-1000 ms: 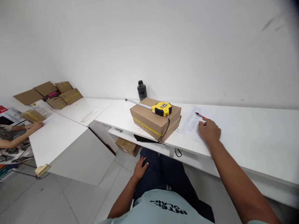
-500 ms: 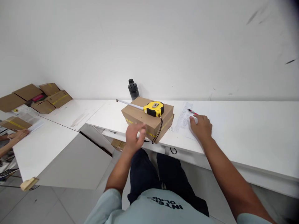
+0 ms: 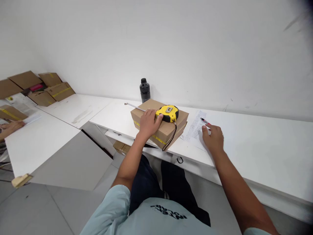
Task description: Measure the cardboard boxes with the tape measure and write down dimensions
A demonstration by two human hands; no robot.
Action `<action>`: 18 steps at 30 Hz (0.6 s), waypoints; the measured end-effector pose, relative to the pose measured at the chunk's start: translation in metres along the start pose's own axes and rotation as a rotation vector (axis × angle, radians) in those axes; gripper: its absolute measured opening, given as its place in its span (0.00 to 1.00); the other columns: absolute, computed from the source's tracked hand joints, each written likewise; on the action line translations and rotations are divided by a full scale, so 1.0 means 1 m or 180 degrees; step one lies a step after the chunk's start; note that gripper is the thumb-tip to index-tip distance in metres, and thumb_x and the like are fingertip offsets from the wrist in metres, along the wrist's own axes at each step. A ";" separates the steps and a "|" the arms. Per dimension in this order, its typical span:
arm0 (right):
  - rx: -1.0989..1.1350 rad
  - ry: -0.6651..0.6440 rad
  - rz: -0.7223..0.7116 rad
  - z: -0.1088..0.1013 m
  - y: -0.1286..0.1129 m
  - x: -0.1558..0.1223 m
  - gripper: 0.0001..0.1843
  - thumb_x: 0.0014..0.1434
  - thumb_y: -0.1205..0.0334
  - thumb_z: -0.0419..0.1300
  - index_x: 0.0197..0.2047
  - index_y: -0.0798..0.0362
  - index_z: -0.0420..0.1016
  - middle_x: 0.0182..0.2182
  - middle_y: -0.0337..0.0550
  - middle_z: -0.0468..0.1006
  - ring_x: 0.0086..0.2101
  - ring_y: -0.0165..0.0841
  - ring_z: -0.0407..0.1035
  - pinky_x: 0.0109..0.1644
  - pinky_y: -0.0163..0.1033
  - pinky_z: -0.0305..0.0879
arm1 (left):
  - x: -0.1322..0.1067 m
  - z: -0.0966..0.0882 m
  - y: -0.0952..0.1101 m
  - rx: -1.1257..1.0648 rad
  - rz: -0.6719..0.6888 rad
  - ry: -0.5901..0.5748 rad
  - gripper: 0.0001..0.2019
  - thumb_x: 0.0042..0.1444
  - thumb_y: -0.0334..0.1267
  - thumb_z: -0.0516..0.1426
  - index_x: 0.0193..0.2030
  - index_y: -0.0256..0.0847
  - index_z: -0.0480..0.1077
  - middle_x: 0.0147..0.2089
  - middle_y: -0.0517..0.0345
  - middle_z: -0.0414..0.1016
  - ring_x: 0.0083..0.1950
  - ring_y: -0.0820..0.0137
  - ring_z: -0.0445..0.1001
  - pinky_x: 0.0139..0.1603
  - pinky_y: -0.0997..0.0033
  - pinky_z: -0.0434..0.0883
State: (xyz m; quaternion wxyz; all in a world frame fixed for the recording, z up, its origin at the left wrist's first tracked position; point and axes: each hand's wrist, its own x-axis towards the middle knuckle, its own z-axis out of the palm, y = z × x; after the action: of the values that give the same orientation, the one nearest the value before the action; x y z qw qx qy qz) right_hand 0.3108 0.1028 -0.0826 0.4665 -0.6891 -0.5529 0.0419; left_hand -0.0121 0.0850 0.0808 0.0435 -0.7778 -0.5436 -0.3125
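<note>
My left hand point(image 3: 148, 124) is on top of a brown cardboard box point(image 3: 168, 131), its fingers and thumb closed around the left end of a yellow and black tape measure point(image 3: 168, 112). The tape's blade sticks out to the left past the box edge. From the case a black wrist strap point(image 3: 172, 138) hangs down the box's side. My right hand point(image 3: 213, 138) rests on the white table with curled fingers, holding a red and black pen point(image 3: 204, 121) that points away over a handwritten sheet of paper point(image 3: 194, 130). Part of the pen is hidden by the fingers.
A black bottle point(image 3: 145, 91) stands behind the box against the wall. Several cardboard boxes point(image 3: 60, 91) are at the far left, where another person's hand point(image 3: 13, 126) lies near papers. Small boxes point(image 3: 119, 147) sit below the white tabletop point(image 3: 264, 147).
My left hand has moved up and forward from in front of the box onto the tape measure. My right hand stays by the paper with the pen. The view has shifted slightly.
</note>
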 end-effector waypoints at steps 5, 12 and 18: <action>0.0455 0.0341 -0.0674 -0.026 -0.053 -0.002 0.33 0.71 0.35 0.45 0.53 0.53 0.79 0.53 0.60 0.78 0.57 0.47 0.71 0.66 0.58 0.67 | 0.001 0.002 0.001 0.0030 -0.0051 0.0014 0.21 0.76 0.50 0.51 0.60 0.38 0.75 0.61 0.46 0.80 0.68 0.53 0.72 0.72 0.53 0.66; 0.0679 -0.0565 -0.0480 -0.024 -0.161 0.017 0.45 0.68 0.25 0.43 0.66 0.51 0.74 0.70 0.58 0.69 0.72 0.50 0.58 0.77 0.64 0.50 | -0.005 0.001 0.002 0.0068 -0.0125 0.0024 0.19 0.76 0.48 0.51 0.59 0.37 0.75 0.59 0.45 0.81 0.63 0.54 0.74 0.67 0.53 0.69; 0.0282 -0.1380 -0.0258 -0.007 -0.200 0.031 0.48 0.60 0.24 0.56 0.70 0.52 0.68 0.61 0.60 0.78 0.65 0.56 0.69 0.77 0.75 0.37 | -0.008 0.003 0.001 0.0096 -0.0123 0.0011 0.21 0.76 0.49 0.50 0.59 0.37 0.75 0.59 0.45 0.81 0.63 0.54 0.74 0.66 0.54 0.70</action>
State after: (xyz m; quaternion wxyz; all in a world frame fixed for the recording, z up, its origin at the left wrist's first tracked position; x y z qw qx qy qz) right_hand 0.1821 0.1138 0.0733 0.3679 -0.6200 -0.6651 0.1945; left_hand -0.0119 0.0791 0.0748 0.0502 -0.7658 -0.5632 -0.3063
